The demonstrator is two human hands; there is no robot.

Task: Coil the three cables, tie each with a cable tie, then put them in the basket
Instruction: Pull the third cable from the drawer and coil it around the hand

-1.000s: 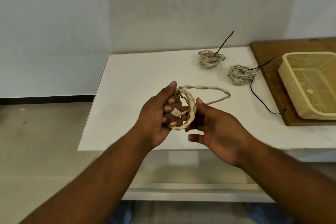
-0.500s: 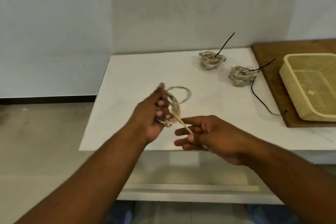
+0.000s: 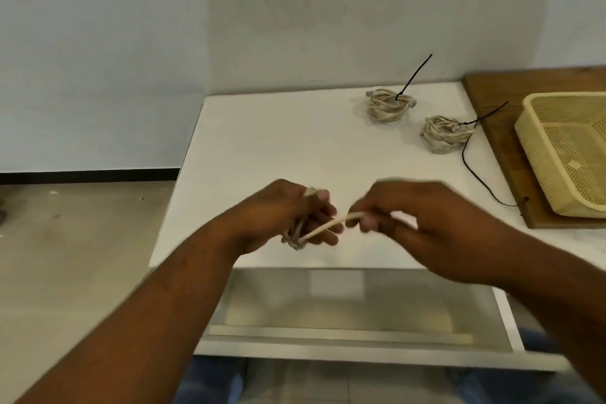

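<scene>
Left hand [image 3: 278, 213] is gripping the coiled beige cable [image 3: 323, 229], fingers curled round the loops. Right hand [image 3: 416, 220] is pinching the free strand, which is stretching taut between the hands over the near edge of the table [image 3: 262, 147]. Motion blur is hiding fingertip detail. Far tied coil [image 3: 387, 106] and near tied coil [image 3: 441, 134] are sitting at the table's back, near the basket [image 3: 531, 147] on the wooden board [image 3: 492, 98]. A loose cable tie [image 3: 475, 174] is lying beside the board.
</scene>
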